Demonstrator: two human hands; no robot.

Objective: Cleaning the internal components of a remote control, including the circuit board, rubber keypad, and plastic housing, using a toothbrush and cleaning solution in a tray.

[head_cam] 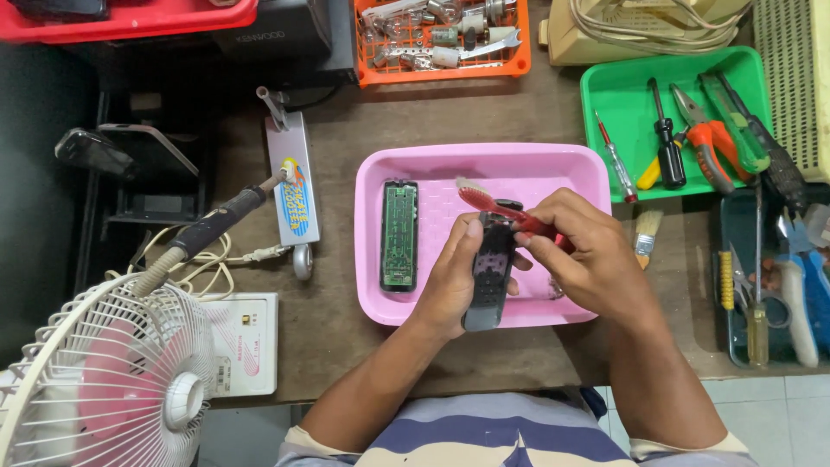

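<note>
My left hand point(454, 281) grips a dark remote-control shell point(489, 285) upright over the pink tray point(484, 164). My right hand point(584, 259) holds a red toothbrush point(497, 206), its white bristles pointing up and left above the shell's top end. Inside the tray, at its left, lies a green circuit board in its black casing half point(399, 235).
A soldering iron point(207, 229) rests on a stand left of the tray, with its white station point(246, 342) and a white fan point(95, 372) nearer me. A green tray point(605, 95) with screwdrivers and pliers is at the right, a small brush point(645, 235) below it. An orange basket point(441, 73) of parts sits behind.
</note>
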